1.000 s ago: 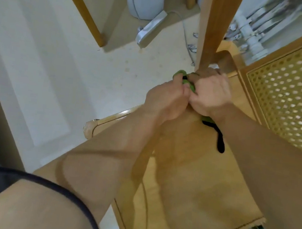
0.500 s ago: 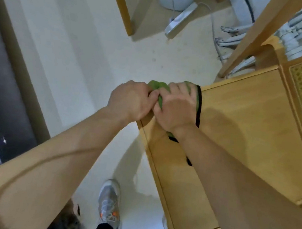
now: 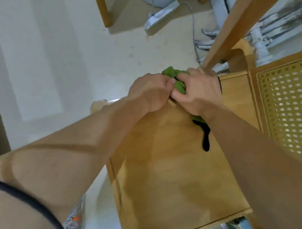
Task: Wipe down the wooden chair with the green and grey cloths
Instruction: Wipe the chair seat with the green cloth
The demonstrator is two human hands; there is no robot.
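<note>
The green cloth [image 3: 177, 79] is bunched at the far-left corner of the wooden chair [image 3: 174, 166] seat, right by the foot of a slanted wooden post [image 3: 231, 29] that comes down at that corner. Both hands are balled on it: left hand [image 3: 150, 92] w/ fingers curled shut round the near side of the wad, right hand [image 3: 198, 92] clamped over the top, knuckles touching the post. A black edging strip [image 3: 206, 138] trails from under the right wrist onto the seat. No grey cloth visible anywhere.

What could go wrong, as I read it:
- Cloth sits right at the seat's left edge; part of the wad already overhangs the floor [image 3: 63, 50]. A hard push outward prob. sends it off the corner, and the hands follow.
- Knuckles are against the post, so a stroke away from the person likely jams or scrapes the right hand there.
- Wadded like this, only a small patch of cloth meets the wood; the wipe may streak or skip.
- Loose black strip could snag under a forearm or smear back over wiped wood.
- Both arms lean in on one corner; the chair might tip or skid on the smooth floor.

Room to move: best open run is back toward the person, along bare seat to the front edge. To the right, the cane-weave panel [image 3: 291, 112] bounds the seat. Left is open floor. Beyond the corner lie a power strip [image 3: 161, 18] w/ cable and some white metal bars [image 3: 208, 43], near but not touching the chair.
</note>
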